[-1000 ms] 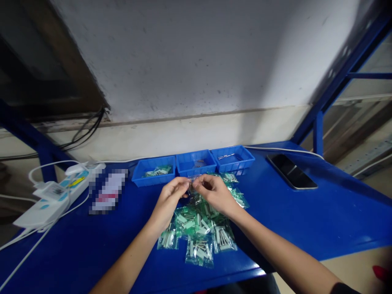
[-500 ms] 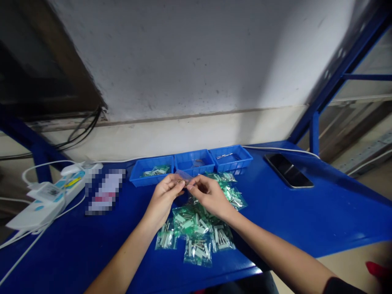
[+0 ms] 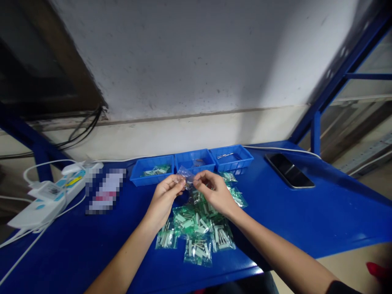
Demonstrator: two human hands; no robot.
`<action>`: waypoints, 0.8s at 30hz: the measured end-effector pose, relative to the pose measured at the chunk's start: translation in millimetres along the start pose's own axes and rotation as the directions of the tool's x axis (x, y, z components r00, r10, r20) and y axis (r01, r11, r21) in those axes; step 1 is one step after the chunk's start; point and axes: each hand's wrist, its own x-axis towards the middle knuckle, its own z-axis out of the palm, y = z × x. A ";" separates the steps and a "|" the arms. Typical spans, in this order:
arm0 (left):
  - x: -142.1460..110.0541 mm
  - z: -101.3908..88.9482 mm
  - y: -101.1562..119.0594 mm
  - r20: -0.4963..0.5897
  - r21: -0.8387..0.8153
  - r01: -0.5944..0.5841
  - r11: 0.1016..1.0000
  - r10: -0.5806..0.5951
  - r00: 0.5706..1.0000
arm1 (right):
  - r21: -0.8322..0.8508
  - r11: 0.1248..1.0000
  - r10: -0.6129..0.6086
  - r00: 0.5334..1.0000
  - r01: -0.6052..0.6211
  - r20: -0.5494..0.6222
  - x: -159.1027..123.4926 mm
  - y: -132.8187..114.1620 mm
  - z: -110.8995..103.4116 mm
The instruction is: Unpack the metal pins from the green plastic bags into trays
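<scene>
A small clear plastic bag (image 3: 184, 173) is held up above the pile, between my two hands. My left hand (image 3: 166, 195) pinches it with thumb and fingers, and a small metal piece shows at those fingertips. The fingertips of my right hand (image 3: 217, 195) are closed at the bag's right edge. Below and between the hands lie several green-and-clear packets (image 3: 191, 220) with screws and pale plastic plugs inside. What else the bag holds is too small to make out.
Behind the hands stand a left blue bin (image 3: 134, 178) with packets, a middle blue bin (image 3: 179, 158) with clear bags and a right blue bin (image 3: 234, 165) with thin metal rods. A phone (image 3: 289, 170) lies right; a power strip (image 3: 27, 216) with cables lies left.
My right hand has moved slightly to the right and away from the left hand. More of the clear bag shows between them. My left hand has barely moved.
</scene>
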 end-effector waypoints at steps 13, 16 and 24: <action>-2.5 1.6 2.6 0.068 0.018 0.233 0.972 -0.234 0.970 | -0.408 0.864 -0.348 0.935 0.294 -0.065 2.0 10.5 -2.2; -1.7 0.9 4.5 0.107 -0.022 0.293 0.956 -0.289 0.951 | -0.442 0.815 -0.405 0.914 0.374 0.027 -0.7 12.4 -1.0; -0.1 -6.8 8.8 0.056 -0.108 0.183 0.977 -0.178 0.982 | -0.348 0.832 -0.413 0.902 0.431 0.129 -3.3 7.2 -4.0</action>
